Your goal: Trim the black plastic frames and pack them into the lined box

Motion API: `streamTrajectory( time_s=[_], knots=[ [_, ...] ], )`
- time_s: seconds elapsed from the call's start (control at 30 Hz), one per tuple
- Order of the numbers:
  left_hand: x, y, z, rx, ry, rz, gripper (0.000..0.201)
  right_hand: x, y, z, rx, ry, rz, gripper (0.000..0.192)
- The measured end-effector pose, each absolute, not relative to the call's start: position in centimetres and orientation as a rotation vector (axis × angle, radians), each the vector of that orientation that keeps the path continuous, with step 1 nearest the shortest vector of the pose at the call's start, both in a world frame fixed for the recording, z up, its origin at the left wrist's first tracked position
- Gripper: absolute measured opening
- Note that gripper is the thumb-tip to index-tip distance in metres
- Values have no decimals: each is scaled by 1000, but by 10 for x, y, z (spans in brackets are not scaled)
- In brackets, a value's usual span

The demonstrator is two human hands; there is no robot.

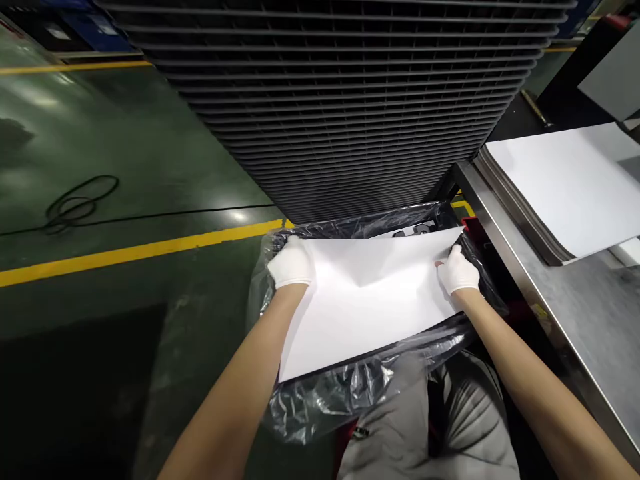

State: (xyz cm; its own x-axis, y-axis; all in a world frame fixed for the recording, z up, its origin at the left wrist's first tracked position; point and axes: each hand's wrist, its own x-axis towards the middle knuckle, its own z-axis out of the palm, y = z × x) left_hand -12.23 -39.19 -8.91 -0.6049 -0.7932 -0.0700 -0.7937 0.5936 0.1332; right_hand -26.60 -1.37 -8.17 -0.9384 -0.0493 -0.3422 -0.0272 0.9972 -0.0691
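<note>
A large white sheet (370, 300), like paper or thin card, spans both my hands and bows in the middle. My left hand (291, 262), in a white glove, is closed on its left edge. At the right edge my right hand (459, 270), gloved too, grips the sheet with the thumb on top. The sheet lies over a dark bin lined with a clear plastic bag (325, 393), whose loose film spills over the near side. Beyond the sheet's far edge, a white piece with dark shapes (413, 230) shows inside the bin; the rest is covered.
A tall stack of black ribbed trays (345, 107) rises right behind the bin. On the right stands a metal table (575, 320) carrying a stack of white sheets (570, 187). A black cable (75, 207) and a yellow line (140, 252) run across the green floor at left.
</note>
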Motion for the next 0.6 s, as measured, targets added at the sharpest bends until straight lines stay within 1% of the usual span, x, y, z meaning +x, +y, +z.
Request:
streamTrajectory(
  time_s=[0.1, 0.17, 0.23, 0.3, 0.4, 0.47, 0.53, 0.6],
  knots=[
    [-133, -387, -109, -1278, 2793, 177, 45, -260, -16, -87, -118, 2854, -45, 60],
    [-138, -385, -120, -1230, 2769, 152, 45, -259, -17, -90, -381, 2869, -16, 58],
    [-140, -383, -124, -1191, 2752, 125, 49, -261, -21, -95, -729, 2822, -9, 64],
    [-138, -377, -122, -1153, 2761, 93, 53, -269, -29, -103, -926, 2771, -50, 68],
    [-123, -356, -109, -993, 2866, 17, 55, -284, -44, -120, -870, 2768, -145, 65],
    [-99, -337, -101, -730, 2905, -15, 59, -293, -49, -133, -810, 2778, -172, 65],
    [-65, -319, -95, -433, 2768, 37, 61, -300, -49, -142, -792, 2788, -193, 65],
    [-29, -308, -91, -307, 2543, 108, 76, -306, -45, -146, -810, 2780, -215, 66]
  ],
)
